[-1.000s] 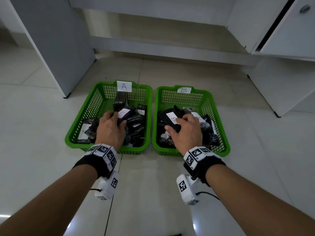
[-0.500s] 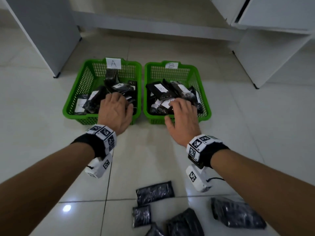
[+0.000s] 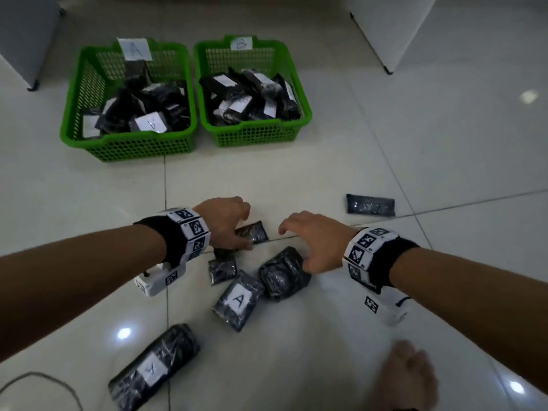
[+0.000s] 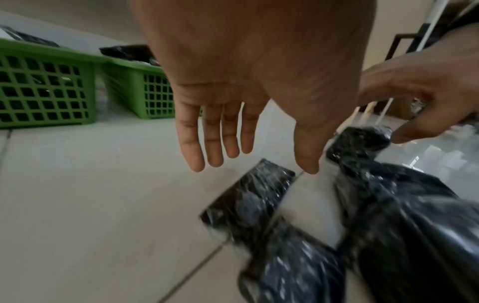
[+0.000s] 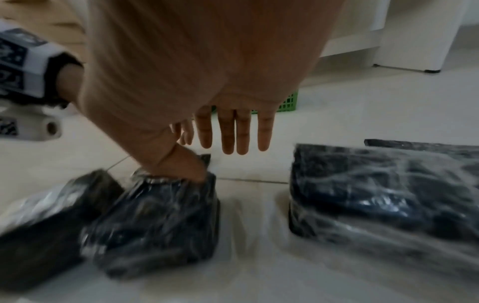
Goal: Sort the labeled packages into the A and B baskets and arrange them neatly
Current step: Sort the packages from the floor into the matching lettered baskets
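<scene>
Green basket A (image 3: pixel 142 146) and green basket B (image 3: pixel 255 134) stand side by side on the floor, each holding several black wrapped packages with white labels. Nearer me, loose packages lie on the tiles: a small one (image 3: pixel 253 231), another small one (image 3: pixel 222 269), one labelled A (image 3: pixel 238 301), a rolled bundle (image 3: pixel 283 277), a long labelled one (image 3: pixel 154 369), and a flat one apart (image 3: pixel 370 204). My left hand (image 3: pixel 237 229) hovers open over the small package (image 4: pixel 249 201). My right hand (image 3: pixel 296 247) is open, its thumb touching the bundle (image 5: pixel 160 215).
A bare foot (image 3: pixel 406 378) shows at the bottom right and a thin cable (image 3: pixel 38 378) at the bottom left. A white cabinet leg (image 3: pixel 388 71) stands far right, a grey cabinet (image 3: pixel 26 40) far left. Bare tiles lie between the pile and the baskets.
Both hands have left the baskets and come back toward me to the loose pile on the floor. The head view has tilted down.
</scene>
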